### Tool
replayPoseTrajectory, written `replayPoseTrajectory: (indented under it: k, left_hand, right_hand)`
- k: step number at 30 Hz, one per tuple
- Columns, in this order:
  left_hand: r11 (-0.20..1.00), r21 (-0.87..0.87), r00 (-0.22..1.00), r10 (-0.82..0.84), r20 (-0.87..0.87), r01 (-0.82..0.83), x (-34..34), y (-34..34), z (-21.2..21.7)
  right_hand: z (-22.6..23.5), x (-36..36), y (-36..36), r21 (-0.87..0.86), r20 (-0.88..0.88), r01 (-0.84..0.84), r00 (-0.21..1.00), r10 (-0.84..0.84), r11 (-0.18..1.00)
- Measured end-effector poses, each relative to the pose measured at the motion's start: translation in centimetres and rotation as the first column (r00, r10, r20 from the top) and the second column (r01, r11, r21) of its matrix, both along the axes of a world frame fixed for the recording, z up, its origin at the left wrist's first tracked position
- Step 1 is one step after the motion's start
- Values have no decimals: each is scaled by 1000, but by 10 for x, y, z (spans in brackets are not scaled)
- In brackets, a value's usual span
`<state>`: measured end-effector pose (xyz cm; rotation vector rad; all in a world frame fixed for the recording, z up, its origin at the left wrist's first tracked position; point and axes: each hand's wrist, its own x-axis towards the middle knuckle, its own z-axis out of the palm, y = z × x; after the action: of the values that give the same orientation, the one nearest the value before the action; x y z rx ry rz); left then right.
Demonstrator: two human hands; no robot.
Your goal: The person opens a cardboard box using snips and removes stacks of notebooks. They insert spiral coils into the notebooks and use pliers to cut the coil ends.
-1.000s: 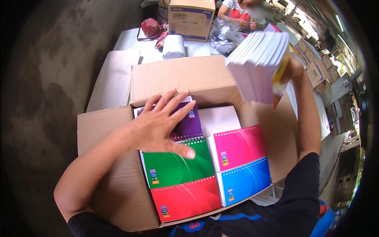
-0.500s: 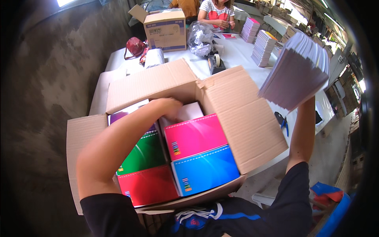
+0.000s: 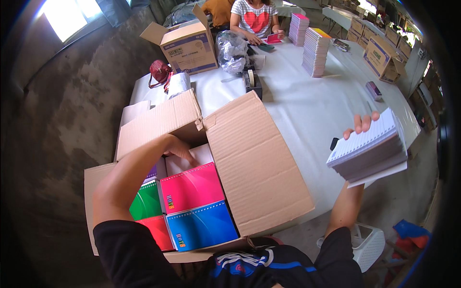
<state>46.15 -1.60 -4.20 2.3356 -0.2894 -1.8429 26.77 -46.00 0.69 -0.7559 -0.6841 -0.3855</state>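
An open cardboard box (image 3: 259,158) stands in front of me. Spiral notebooks lie in it in two columns: a pink notebook (image 3: 192,187), a blue notebook (image 3: 202,225), a green notebook (image 3: 146,201), a red notebook (image 3: 157,231) and part of a purple one. My left hand (image 3: 180,148) reaches into the far end of the box, fingers stretched out over a white surface (image 3: 201,154) behind the pink notebook. Out to the right, my right hand (image 3: 361,125) grips a thick stack of notebooks (image 3: 370,153), fingers over its top edge; white ruled pages show.
Across the white table (image 3: 293,110) a person (image 3: 254,21) handles small booklets. Tall notebook stacks (image 3: 314,53) stand there. A tape dispenser (image 3: 252,81), crumpled plastic (image 3: 232,50), another carton (image 3: 189,48) and a red pouch (image 3: 159,72) lie beyond the box. A white stool (image 3: 369,247) is at lower right.
The notebook stack in my right hand has come down and turned, so its ruled pages now show. The view has shifted to the right. My left hand stays inside the box.
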Motion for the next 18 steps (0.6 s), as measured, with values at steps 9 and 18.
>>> replayPoseTrajectory:
  k: [9, 18]
  left_hand:
    - [981, -156, 991, 107, -81, -119, -6, -18, -1]
    - [966, -214, 989, 138, -52, -146, -14, -14, 20]
  right_hand:
    - [-37, -5, 3, 108, -48, -117, 991, 123, 987]
    - [-28, -11, 10, 47, -157, -5, 988, 12, 999]
